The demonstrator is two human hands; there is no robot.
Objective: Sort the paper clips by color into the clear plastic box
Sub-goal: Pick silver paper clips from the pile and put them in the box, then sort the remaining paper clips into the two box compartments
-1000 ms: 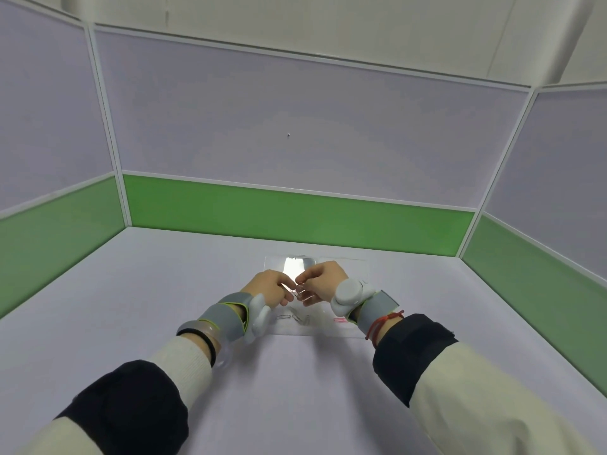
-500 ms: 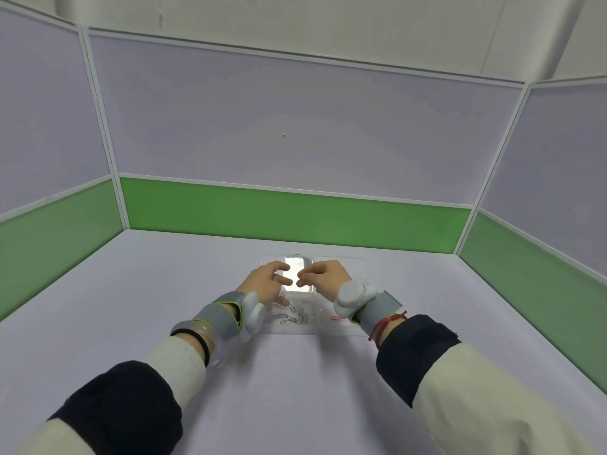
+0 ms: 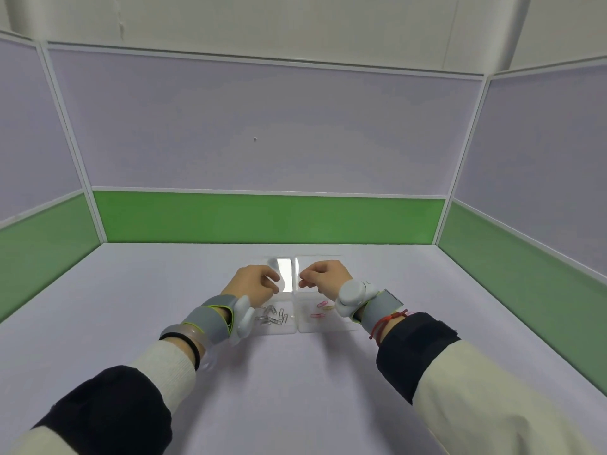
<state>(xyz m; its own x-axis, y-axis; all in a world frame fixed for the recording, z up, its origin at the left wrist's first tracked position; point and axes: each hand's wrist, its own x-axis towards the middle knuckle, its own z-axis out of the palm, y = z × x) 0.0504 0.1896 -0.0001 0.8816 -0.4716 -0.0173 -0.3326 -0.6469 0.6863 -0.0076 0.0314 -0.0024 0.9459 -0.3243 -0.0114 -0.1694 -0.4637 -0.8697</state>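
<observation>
A clear plastic box [image 3: 328,329] with compartments lies flat on the table in front of me. Several silver paper clips [image 3: 272,317] lie in its near left compartment. Pink paper clips [image 3: 317,315] and a yellowish clip [image 3: 328,307] lie in the near right compartment. My left hand [image 3: 254,284] hovers over the left side of the box, thumb and fingers pinched together. My right hand [image 3: 325,275] hovers over the right side, also pinched. The fingertips face each other a small gap apart. Whether either pinch holds a clip is too small to tell.
The white tabletop [image 3: 164,290] is walled by green and lilac partition panels [image 3: 269,218] at the back and on both sides. Both wrists carry grey straps with white devices, and a red cord is on the right wrist.
My hands, touching at the fingertips a second ago, have pulled apart to left and right above the box. The view has tilted slightly.
</observation>
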